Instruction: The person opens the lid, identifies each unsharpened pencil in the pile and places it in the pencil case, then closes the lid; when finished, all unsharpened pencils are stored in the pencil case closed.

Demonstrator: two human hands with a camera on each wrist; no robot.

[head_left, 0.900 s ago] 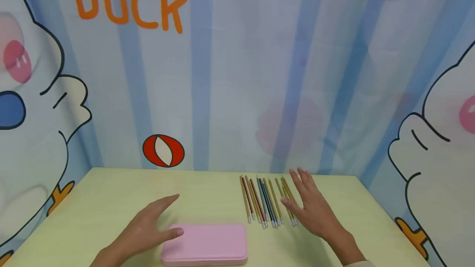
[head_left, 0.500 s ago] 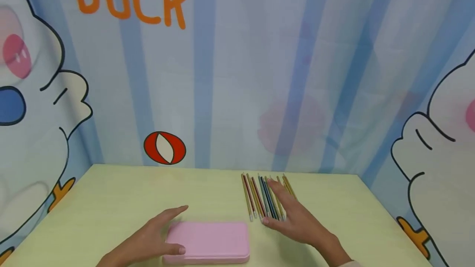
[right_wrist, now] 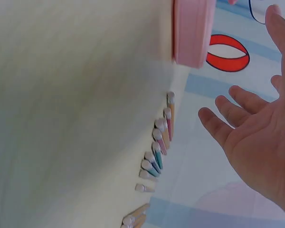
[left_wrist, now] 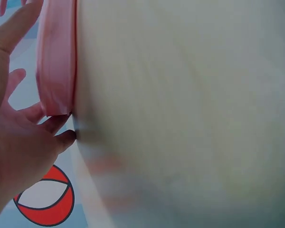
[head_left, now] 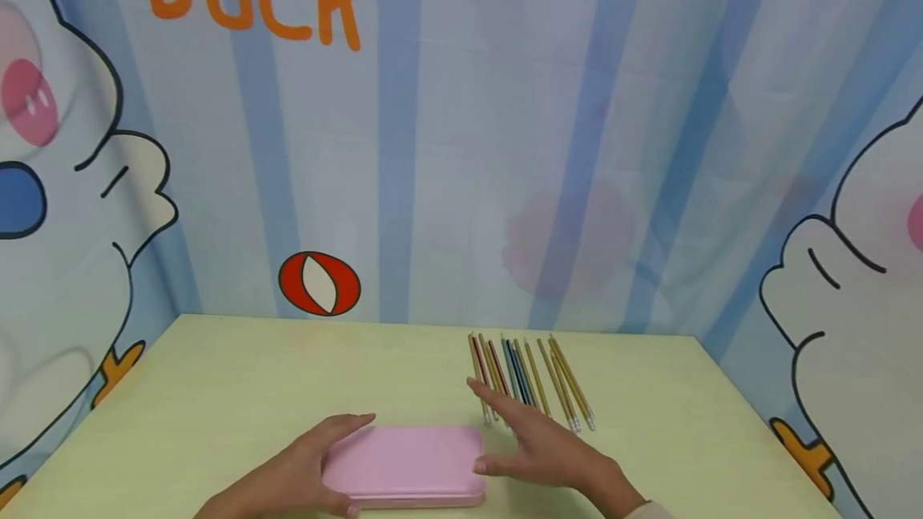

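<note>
A closed pink pencil case (head_left: 407,467) lies flat near the table's front edge. My left hand (head_left: 317,463) rests against its left end, index finger along the far corner and thumb at the near corner; the left wrist view shows the fingertips (left_wrist: 61,135) touching the end of the case (left_wrist: 57,57). My right hand (head_left: 522,443) hovers open just right of the case, thumb tip close to its right end, fingers spread over the near ends of a row of several coloured pencils (head_left: 530,375). In the right wrist view the open right hand (right_wrist: 256,137) is above the pencils (right_wrist: 156,152) and the case (right_wrist: 192,31).
The pale yellow-green table (head_left: 216,391) is backed and flanked by a cartoon duck curtain (head_left: 461,142) that hangs right at its rear and side edges. A red and white oval is printed low on the curtain (head_left: 320,284).
My right hand has slid left from the right side of the pencils to the case's right end. My left hand has closed in on the case's left end.
</note>
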